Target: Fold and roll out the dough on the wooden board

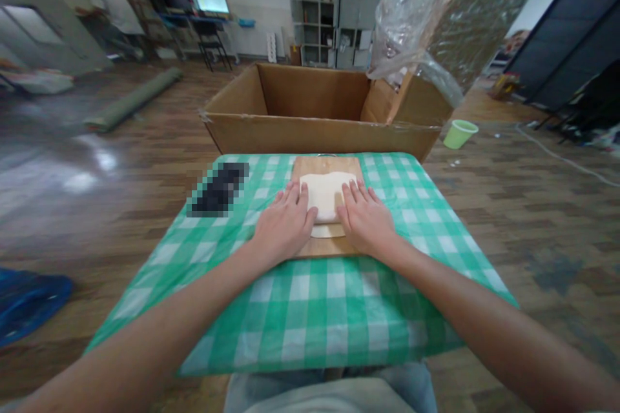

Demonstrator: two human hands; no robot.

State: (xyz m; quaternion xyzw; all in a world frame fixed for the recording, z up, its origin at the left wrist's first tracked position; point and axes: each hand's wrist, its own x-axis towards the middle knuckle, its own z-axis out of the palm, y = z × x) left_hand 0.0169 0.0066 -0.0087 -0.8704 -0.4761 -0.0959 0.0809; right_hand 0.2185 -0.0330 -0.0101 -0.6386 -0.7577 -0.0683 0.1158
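A flat cream sheet [327, 193] that looks like dough lies on a wooden cutting board [325, 164]. Its near part appears folded over, with a thinner strip showing beneath the fold. My left hand [285, 222] rests flat on the sheet's left side, fingers pointing away and thumb toward the middle. On the right side my right hand [365, 216] lies the same way, fingers spread. Between the two thumbs the sheet's middle stays in sight. Both palms hide the side edges of the sheet and part of the board.
A green and white checked tablecloth [310, 316] covers the table. At its left lies a pixelated dark object [219, 190]. Beyond the table stands a large open cardboard box [320, 132] with plastic-wrapped packaging. A green bucket [459, 135] is on the floor; a person [113, 6] stands far left.
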